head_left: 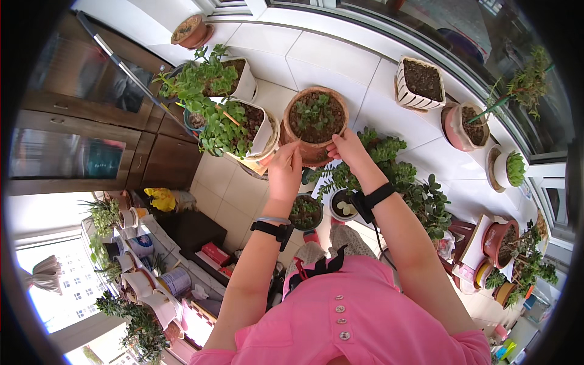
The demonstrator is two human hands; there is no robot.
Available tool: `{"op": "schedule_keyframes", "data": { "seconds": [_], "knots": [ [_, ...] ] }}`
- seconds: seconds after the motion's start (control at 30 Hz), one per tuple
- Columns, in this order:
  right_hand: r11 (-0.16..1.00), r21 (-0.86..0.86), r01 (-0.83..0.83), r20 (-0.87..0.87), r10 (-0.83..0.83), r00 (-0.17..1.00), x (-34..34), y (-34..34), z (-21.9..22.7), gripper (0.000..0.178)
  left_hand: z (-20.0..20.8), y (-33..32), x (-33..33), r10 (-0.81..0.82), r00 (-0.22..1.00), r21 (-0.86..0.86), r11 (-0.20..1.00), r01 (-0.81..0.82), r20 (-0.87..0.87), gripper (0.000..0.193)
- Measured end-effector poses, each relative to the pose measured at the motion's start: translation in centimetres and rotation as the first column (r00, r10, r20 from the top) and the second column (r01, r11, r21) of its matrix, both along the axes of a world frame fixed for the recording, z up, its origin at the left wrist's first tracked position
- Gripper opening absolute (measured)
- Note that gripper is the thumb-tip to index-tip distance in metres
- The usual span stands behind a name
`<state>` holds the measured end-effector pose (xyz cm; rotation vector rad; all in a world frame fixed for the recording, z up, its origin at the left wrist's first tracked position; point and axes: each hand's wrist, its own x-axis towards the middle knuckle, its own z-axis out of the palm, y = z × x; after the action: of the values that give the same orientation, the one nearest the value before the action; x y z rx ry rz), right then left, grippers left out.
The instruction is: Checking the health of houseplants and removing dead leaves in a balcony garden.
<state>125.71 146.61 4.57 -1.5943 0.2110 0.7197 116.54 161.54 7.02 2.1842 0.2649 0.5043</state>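
Both hands are close together at the near side of a round terracotta pot (347, 115). Low green leafy plants (315, 113) grow from its dark soil. My left hand (285, 163) has its fingers drawn together, tips by the pot's front left edge. On the right, my right hand (348, 149) has thumb and fingers bent in a pinch beside the rim. Anything between either hand's fingertips is too small to make out. Just left of the pot, a white rectangular planter (263, 135) holds a leafy green plant (222, 131).
A trailing plant (386, 152) spreads beside my right forearm. Smaller pots, one dark with seedlings (306, 212), stand below my hands. A striped square planter (421, 84) and a pink pot (463, 126) sit on the tiled ledge. A long pole (125, 67) leans by brown cabinets (97, 118).
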Motion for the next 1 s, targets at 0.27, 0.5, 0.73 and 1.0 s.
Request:
{"op": "schedule_keyframes", "data": {
  "seconds": [0.27, 0.5, 0.73, 1.0],
  "knots": [
    [1.000, 0.030, 0.004, -0.017, -0.004, 1.000, 0.4, -0.1, -1.3, 0.019, -1.1, 0.4, 0.8, 0.010, 0.997, 0.059, 0.998, -0.014, 0.077, 0.014],
    [0.999, 0.031, 0.016, -0.011, -0.016, 1.000, 0.4, -0.1, -1.3, 0.020, -2.2, 1.2, 0.6, 0.118, 0.991, -0.171, 0.980, -0.106, 0.061, 0.014],
    [1.000, 0.023, 0.021, -0.013, -0.020, 1.000, 0.2, -0.2, -1.0, 0.023, -1.9, 1.4, 0.4, 0.050, 0.994, -0.114, 0.993, -0.039, 0.098, 0.014],
    [0.999, 0.037, 0.009, -0.027, -0.008, 1.000, 0.3, 0.2, -1.0, 0.021, -3.2, 1.8, 0.5, 0.085, 0.993, -0.237, 0.970, -0.062, 0.087, 0.015]
  ]
}}
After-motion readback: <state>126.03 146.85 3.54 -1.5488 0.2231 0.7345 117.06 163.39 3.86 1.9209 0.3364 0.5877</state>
